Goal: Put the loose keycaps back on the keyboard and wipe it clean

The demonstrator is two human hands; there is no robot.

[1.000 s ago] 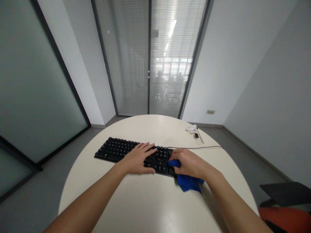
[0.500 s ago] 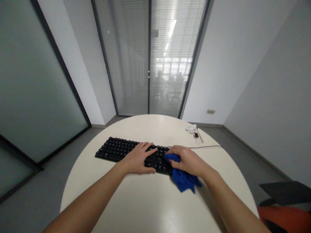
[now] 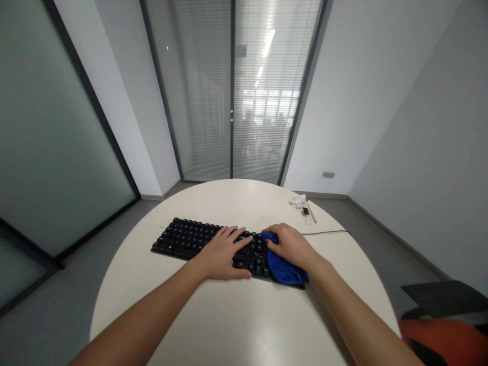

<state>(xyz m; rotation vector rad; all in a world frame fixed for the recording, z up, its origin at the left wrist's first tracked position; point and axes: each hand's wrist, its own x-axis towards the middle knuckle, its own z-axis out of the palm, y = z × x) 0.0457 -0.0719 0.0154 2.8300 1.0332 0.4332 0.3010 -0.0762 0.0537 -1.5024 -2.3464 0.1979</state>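
A black keyboard (image 3: pixel 186 235) lies slightly slanted across the round table. My left hand (image 3: pixel 224 254) rests on its middle with the fingers spread, holding nothing. At the keyboard's right end, my right hand (image 3: pixel 292 246) grips a blue cloth (image 3: pixel 285 270), which is pressed on the keys and hangs loosely below the fingers. The keys under the cloth and under both hands are hidden.
The cream round table (image 3: pixel 213 325) carries a dark cable (image 3: pixel 328 232) running to its right edge. Some small items (image 3: pixel 305 206), among them a crumpled white piece and a thin stick, lie at the back right. An orange and black chair (image 3: pixel 446 335) stands at the lower right.
The cloth in my right hand has moved up and is more bunched, uncovering the keyboard's lower right corner. The keyboard and my left hand have shifted slightly right and nearer.
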